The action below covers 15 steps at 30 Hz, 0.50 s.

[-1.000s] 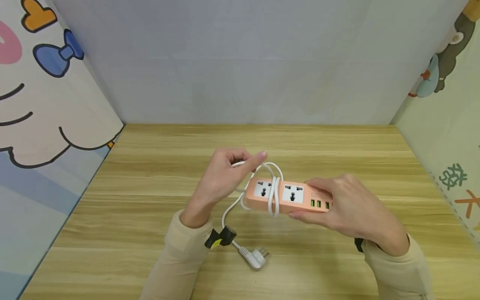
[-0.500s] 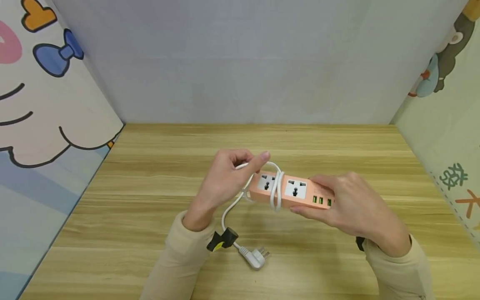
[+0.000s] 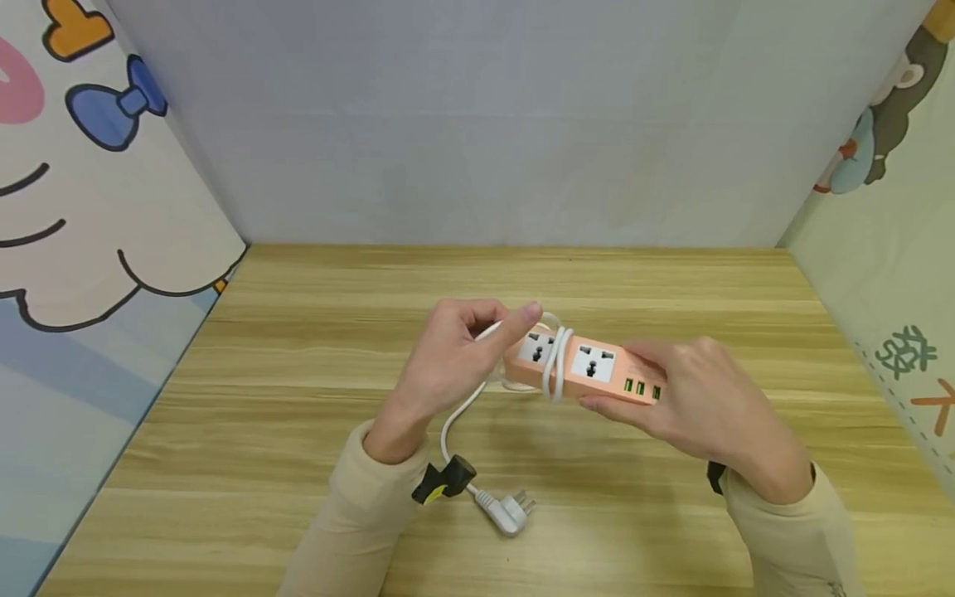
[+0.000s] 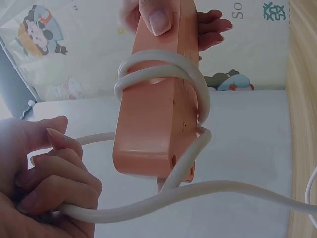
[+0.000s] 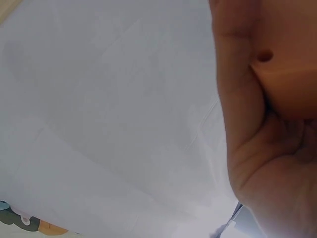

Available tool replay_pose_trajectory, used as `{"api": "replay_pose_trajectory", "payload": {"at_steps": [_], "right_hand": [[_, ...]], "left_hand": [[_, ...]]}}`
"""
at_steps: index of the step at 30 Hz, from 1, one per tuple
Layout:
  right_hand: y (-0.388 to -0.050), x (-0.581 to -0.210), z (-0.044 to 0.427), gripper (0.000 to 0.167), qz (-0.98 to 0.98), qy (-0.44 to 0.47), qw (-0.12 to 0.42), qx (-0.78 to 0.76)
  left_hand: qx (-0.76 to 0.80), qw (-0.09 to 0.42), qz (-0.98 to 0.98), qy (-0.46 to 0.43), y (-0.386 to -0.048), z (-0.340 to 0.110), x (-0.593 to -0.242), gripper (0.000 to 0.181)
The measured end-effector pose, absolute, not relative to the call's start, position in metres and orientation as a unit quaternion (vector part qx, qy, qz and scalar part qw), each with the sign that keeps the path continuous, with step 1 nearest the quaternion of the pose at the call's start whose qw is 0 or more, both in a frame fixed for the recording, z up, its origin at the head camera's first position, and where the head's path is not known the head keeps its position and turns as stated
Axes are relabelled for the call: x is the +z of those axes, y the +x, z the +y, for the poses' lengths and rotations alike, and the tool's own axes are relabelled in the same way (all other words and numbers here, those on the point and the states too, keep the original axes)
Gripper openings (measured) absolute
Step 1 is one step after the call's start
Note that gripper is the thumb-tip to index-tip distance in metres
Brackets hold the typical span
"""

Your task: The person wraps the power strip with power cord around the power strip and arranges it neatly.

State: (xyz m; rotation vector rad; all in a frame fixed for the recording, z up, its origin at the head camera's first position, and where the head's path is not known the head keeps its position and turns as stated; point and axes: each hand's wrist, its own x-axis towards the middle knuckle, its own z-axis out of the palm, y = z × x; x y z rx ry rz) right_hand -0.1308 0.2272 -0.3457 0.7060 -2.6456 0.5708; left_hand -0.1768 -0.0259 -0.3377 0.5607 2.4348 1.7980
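Observation:
An orange power strip (image 3: 594,363) with white sockets and green USB ports is held above the table, tilted down to the right. My right hand (image 3: 705,402) grips its right end, thumb on the near side. White cord (image 4: 158,74) is looped around the strip's body, left of its middle. Curled fingers of my left hand (image 4: 54,178) hold the cord beside the strip's other end; in the head view this left hand (image 3: 462,356) partly covers that end. The cord runs down to a white plug (image 3: 509,512) near the table's front. In the right wrist view, the strip (image 5: 292,84) lies against the palm.
The wood-grain table (image 3: 336,290) extends around the hands. A pale wall (image 3: 507,133) stands at the back, with cartoon-printed panels at left (image 3: 134,215) and right (image 3: 895,274). A black wrist strap piece (image 3: 445,479) hangs by the left sleeve, over the cord.
The power strip has risen and shifted slightly right, nearer my left hand. The cord loop above it has grown smaller. The plug has hardly moved.

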Motion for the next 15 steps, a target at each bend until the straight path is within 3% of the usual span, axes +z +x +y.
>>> {"api": "replay_pose_trajectory", "payload": {"at_steps": [15], "right_hand": [[-0.1317,-0.3454,0.2248,0.032,-0.936,0.23,0.175,0.199]], "left_hand": [[0.572,0.02,0.792,0.212,-0.173,-0.0256,-0.3347,0.034]]}}
